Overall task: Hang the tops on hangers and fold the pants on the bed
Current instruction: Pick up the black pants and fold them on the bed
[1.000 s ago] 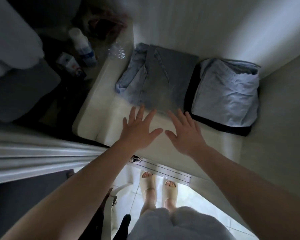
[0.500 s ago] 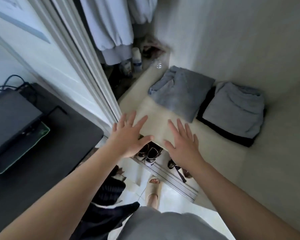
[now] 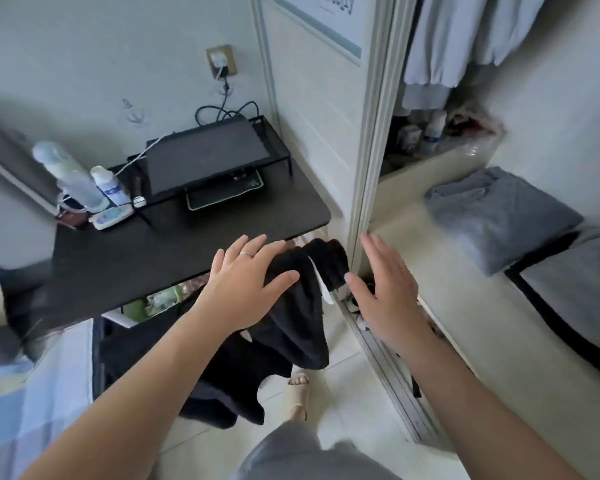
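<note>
Two folded pairs of pants lie on the wardrobe shelf at the right: blue-grey jeans and a lighter grey pair over a black one. Pale tops hang above them in the wardrobe. A black garment drapes from the desk's corner down toward the floor. My left hand hovers in front of it with fingers spread, holding nothing. My right hand is open too, near the wardrobe's door track.
A black desk at the left carries a dark flat device on a stand, bottles and cables. The wardrobe's sliding door frame stands between desk and shelf. A checked bed cover shows at the lower left. My sandalled foot stands on the tiled floor.
My view has swung left from the wardrobe shelf to the desk. Both hands have drawn back from the folded jeans and stay open and empty.
</note>
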`<state>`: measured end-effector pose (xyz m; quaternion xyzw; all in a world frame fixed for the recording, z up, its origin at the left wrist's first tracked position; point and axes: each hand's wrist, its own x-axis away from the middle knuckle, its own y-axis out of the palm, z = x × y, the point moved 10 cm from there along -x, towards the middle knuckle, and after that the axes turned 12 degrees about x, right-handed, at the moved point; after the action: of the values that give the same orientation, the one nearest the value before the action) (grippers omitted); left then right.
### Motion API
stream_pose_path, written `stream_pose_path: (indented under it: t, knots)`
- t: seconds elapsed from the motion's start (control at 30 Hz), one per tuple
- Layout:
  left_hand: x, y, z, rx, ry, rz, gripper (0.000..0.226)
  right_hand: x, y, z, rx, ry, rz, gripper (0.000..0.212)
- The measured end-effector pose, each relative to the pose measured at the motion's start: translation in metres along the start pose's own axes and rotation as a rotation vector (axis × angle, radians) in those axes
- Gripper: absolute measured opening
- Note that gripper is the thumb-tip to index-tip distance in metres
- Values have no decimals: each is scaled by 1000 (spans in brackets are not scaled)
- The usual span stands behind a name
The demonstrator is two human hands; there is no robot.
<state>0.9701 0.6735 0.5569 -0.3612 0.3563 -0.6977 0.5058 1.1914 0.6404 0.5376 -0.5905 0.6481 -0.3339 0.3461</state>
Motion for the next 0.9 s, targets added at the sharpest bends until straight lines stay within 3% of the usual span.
stream_pose_path:
  t: [0.13, 0.27, 0.4, 0.63, 0.7, 0.8, 0.9]
  knots:
    - [52, -22, -87, -14, -276, 71, 71, -3, 16, -57, 21, -158, -12, 61]
    - [104, -23, -149, -17, -468, 112, 68, 0, 55, -97, 120, -259, -140, 59]
    - [135, -28, -166, 7, -473, 294, 61, 2, 85, -114, 271, -242, -173, 58]
    - [148, -41, -178, 146, -433, 615, 13, 8, 101, -152, 371, -283, -91, 52]
    - [161, -37, -189, 321, -466, 732, 18, 11, 104, -161, 389, -291, -77, 49]
    - [191, -11, -219, 722, -705, 875, 43, 17, 107, -175, 380, -308, -45, 41]
    - [194, 18, -231, 997, -803, 793, 40, 21, 110, -186, 347, -335, -34, 36]
